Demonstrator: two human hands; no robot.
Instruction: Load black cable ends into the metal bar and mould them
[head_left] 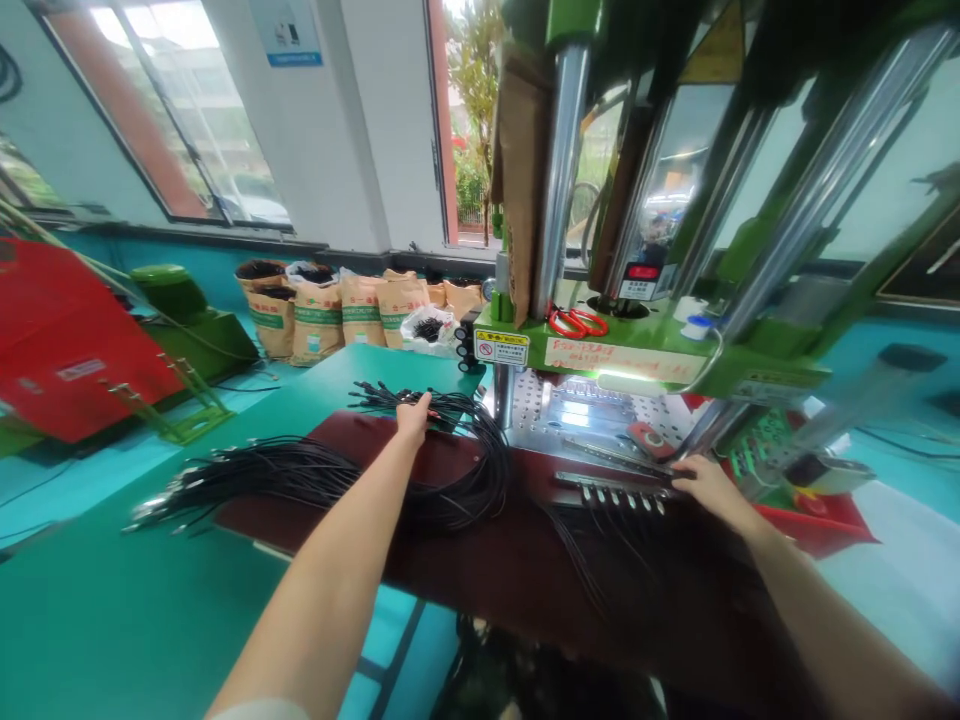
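Note:
My left hand [414, 415] is closed around the tip end of a bundle of black cables [491, 455], which loops back over the dark red-brown board [450, 560]. Another thick part of the cables, with silvery metal ends [154, 510], spreads left over the board and onto the green tabletop. My right hand [709, 485] pinches the right end of a long thin metal bar [615, 457] at the front of the press bed. Just below it lies a second metal strip [600, 485], with several cable ends in a row and their black cables trailing toward me.
The green press [780, 365] stands ahead with upright steel columns, a lit plate [589, 405] and red-handled scissors [577, 322] on its ledge. A red tray [832, 525] sits at right. Filled paper sacks [319, 320] line the wall behind the green table [135, 620].

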